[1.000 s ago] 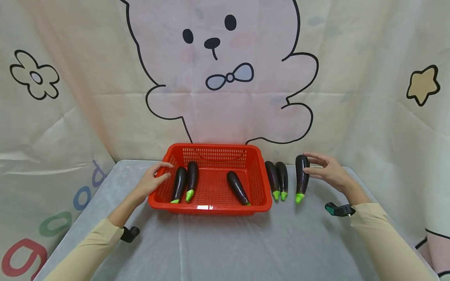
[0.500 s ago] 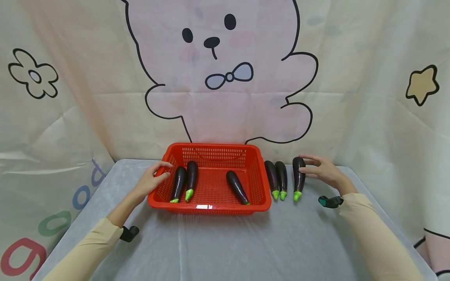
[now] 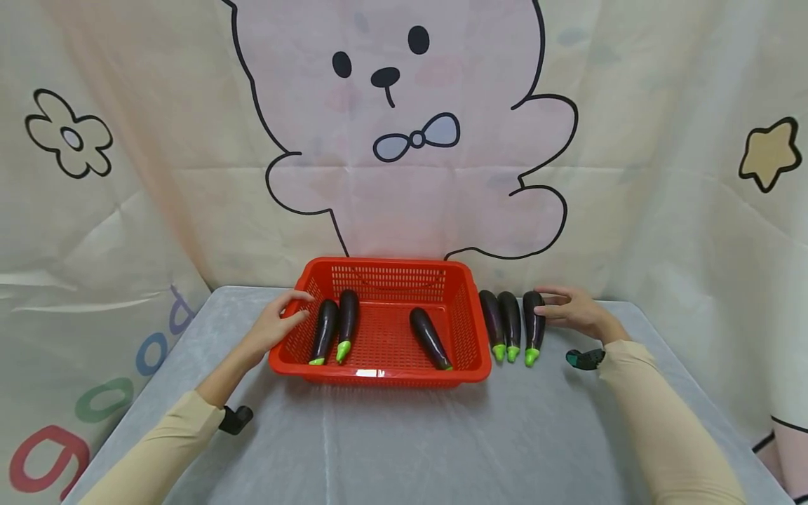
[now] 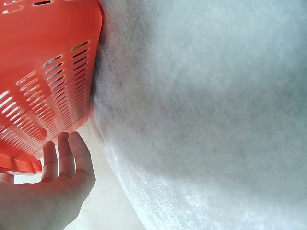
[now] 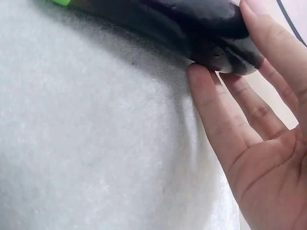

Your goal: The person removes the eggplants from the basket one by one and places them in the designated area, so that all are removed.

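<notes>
At the right of the head view my right hand (image 3: 577, 314) holds the blunt end of a dark purple eggplant (image 3: 533, 324) with a bright green stem end. The right wrist view shows the thumb over that eggplant (image 5: 192, 28) and fingertips against its end and side. Two more eggplants lie to its left, the nearer eggplant (image 3: 510, 319) close beside it and another eggplant (image 3: 491, 319) by the basket. My left hand (image 3: 278, 324) is at the left rim of a red plastic basket (image 3: 379, 379), its fingers extended and loosely bent.
Inside the basket lie three eggplants: two at the left, including one eggplant (image 3: 348, 322), and one slanted eggplant (image 3: 429, 338) at the right. A grey cloth-covered table (image 3: 404, 442) carries everything. A printed curtain (image 3: 404, 189) stands close behind the basket.
My right hand has brought the eggplant left and down, close beside the other two on the table. The left hand and the basket have stayed in place.
</notes>
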Tool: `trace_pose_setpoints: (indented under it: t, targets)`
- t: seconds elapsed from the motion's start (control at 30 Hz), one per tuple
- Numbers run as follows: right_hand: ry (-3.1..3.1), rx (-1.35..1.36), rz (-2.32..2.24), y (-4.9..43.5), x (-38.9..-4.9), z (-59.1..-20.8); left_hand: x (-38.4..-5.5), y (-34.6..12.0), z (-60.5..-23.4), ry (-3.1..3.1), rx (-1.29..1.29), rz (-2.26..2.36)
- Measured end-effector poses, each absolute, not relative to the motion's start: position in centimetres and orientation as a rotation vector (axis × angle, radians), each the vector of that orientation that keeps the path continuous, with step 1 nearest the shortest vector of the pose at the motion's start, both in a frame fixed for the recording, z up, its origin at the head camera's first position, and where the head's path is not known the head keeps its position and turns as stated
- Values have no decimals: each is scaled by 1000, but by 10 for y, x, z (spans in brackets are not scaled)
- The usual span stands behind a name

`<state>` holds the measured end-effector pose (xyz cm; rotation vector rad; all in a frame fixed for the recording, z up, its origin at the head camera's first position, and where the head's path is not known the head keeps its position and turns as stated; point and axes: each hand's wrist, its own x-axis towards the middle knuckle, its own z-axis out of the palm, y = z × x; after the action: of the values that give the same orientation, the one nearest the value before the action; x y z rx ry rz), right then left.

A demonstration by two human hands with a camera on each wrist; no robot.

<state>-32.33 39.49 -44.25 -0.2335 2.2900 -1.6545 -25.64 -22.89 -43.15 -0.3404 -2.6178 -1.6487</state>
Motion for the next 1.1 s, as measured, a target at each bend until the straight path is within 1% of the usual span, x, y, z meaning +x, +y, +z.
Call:
trace_pose_setpoints:
  t: [0.3, 0.47, 0.7, 1.1]
  targets:
    - [2359, -221, -1608, 392, -324, -445, -256, -228, -429, -2616, -350, -1646]
    - [2407, -257, -1575, 389, -321, -442, -254, -227, -428, -2612, -344, -1658]
    - [2497, -286, -1528, 392, -315, -429, -254, -227, -429, -2624, -333, -1642]
    - [2647, -335, -1684, 400, -316, -406, -254, -227, -430, -2625, -330, -1632]
